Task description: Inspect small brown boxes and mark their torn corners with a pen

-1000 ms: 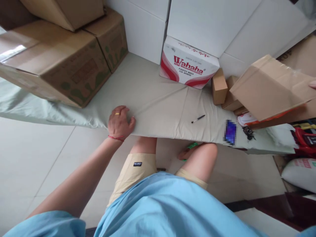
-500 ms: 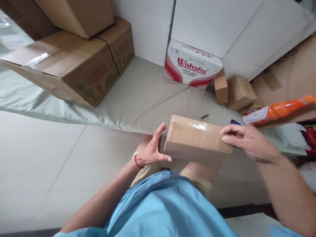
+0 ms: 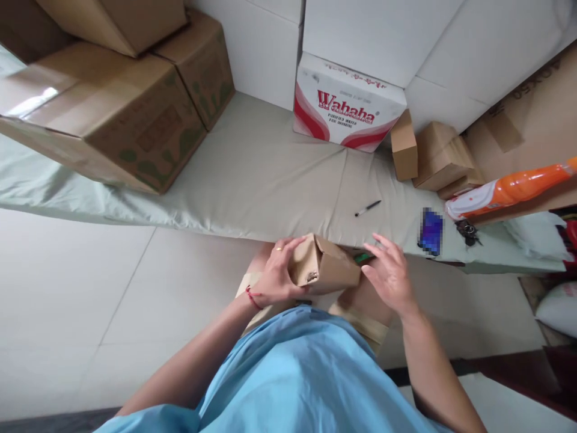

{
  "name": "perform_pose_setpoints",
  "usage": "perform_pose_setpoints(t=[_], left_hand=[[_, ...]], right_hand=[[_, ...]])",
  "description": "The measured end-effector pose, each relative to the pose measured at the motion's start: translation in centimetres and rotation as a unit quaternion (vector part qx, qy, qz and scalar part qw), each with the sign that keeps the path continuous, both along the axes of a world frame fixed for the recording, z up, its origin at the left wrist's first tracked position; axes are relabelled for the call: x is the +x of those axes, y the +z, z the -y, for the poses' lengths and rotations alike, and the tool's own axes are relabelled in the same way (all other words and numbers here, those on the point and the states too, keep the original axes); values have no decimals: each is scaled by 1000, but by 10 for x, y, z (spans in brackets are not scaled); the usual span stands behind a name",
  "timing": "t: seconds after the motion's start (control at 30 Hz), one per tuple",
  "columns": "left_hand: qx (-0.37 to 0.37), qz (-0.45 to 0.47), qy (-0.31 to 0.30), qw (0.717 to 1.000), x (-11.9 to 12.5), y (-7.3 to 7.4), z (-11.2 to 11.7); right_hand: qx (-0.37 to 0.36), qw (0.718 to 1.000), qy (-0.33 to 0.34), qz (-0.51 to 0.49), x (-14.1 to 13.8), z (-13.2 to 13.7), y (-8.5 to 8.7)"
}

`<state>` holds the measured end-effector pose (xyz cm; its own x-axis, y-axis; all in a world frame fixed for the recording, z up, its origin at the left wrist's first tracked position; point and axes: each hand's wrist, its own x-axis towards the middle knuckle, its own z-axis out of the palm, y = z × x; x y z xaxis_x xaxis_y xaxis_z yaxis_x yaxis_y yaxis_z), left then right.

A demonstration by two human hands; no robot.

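Note:
A small brown cardboard box (image 3: 336,269) is tilted above my lap, close to the front edge of the cloth-covered bench. My left hand (image 3: 282,273) grips its left end, thumb underneath and fingers along the far side. One end panel faces up toward me and has a worn, torn spot at its lower corner. My right hand (image 3: 390,276) is off the box, just to its right, fingers spread and holding nothing. Behind the box a bit of something green (image 3: 362,257) shows; what it is I cannot make out.
On the bench (image 3: 270,174) lie a pen (image 3: 368,208), a blurred-out phone (image 3: 431,231) and keys (image 3: 469,232). An orange bottle (image 3: 514,189) lies at right. Behind stand a Wahaba carton (image 3: 349,108) and small boxes (image 3: 439,153); large cartons (image 3: 144,138) fill the left.
The box has turned so that its end faces me. My left hand has closed on it, while my right hand has let go and moved left. More of the phone and pen shows.

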<state>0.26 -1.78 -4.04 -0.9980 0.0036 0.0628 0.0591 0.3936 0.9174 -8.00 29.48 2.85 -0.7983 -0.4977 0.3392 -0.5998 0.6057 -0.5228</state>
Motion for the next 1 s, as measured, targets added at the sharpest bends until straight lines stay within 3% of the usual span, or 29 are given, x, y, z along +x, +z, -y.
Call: perform_pose_setpoints(t=[0.13,0.23,0.33,0.43,0.57,0.73,0.87,1.0], left_hand=[[219,50,15,974,6,3,7],[284,40,-6,958,9,7,7],[261,5,-5,965,10,10,2],[247,-9,7,969,10,13,-2],[221,-25,36,974,11,21,0],[146,-72,20,986,12,38,8],[113,-111,14,987,11,43,6],[140,-52,53,987,11,46,0]], right_hand=[[-100,987,-11,122,7,-30,-7],[-105,989,-9,107,16,-31,2],[-45,999,-11,4,21,-15,18],[28,998,40,-40,20,3,29],[49,996,71,24,18,15,29],[-6,996,62,64,17,16,26],[77,990,75,89,14,19,22],[112,983,78,120,11,23,14]])
